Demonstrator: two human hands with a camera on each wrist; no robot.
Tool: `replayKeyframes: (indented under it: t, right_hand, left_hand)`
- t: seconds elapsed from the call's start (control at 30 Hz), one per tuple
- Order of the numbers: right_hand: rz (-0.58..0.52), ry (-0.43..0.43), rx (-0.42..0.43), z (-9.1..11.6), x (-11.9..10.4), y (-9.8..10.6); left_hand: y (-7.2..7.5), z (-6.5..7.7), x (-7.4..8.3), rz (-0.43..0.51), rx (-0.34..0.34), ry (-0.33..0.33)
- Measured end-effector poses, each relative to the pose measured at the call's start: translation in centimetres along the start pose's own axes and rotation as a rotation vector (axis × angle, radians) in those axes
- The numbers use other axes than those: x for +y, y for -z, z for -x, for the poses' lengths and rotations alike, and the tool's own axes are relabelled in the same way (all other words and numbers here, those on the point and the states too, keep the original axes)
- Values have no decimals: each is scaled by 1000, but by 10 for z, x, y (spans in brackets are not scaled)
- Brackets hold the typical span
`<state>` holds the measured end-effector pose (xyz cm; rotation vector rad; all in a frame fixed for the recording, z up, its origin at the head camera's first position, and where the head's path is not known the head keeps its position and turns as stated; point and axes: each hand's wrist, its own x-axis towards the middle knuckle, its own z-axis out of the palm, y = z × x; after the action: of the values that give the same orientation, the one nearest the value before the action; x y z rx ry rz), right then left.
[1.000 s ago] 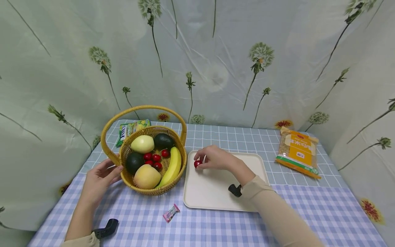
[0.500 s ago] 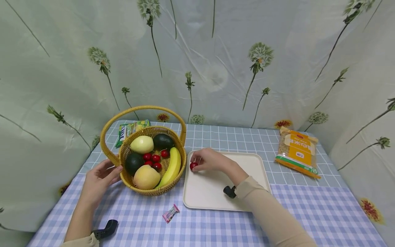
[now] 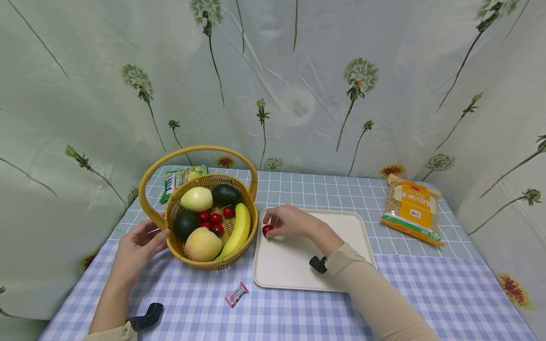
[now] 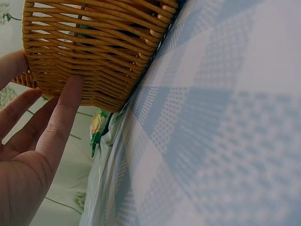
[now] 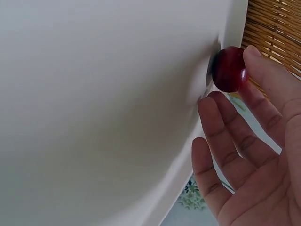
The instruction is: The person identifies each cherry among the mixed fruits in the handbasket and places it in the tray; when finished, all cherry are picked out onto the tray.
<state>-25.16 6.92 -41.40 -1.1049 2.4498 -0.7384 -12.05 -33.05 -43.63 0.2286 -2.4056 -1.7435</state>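
My right hand (image 3: 294,221) pinches a dark red cherry (image 5: 228,69) between thumb and index finger. The cherry is low at the left side of a cream tray (image 3: 294,270); in the right wrist view the other fingers spread loosely beside it. On the left, my left hand (image 3: 138,244) touches the outside of a round wicker basket (image 3: 213,264), its fingers (image 4: 66,106) mostly straight against the weave. Inside the basket lie several red cherries (image 3: 215,218), a banana (image 3: 238,232), a peach (image 3: 203,244), a pale yellow-green fruit (image 3: 197,199) and two dark green avocados (image 3: 186,225).
The basket's tall handle (image 3: 200,148) arches above it. Behind stands a green snack bag (image 3: 175,182). A pink-wrapped candy (image 3: 236,294) lies in front, between basket and tray. An orange food bag (image 3: 413,210) sits at the back right.
My right hand has shifted slightly left across the tray with the cherry, then held still over the last half second. The left hand stays at the basket.
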Motion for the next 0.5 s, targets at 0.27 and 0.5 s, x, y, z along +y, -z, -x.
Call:
replayKeyframes:
  t: [0.27,0.5]
  right_hand:
    - [11,-25,4,6,-6,9]
    - [57,-22,33,13,-15,34]
  left_hand:
    - [0,0,-2,3,-13,3]
    - [0,1,-1,47,-6,13]
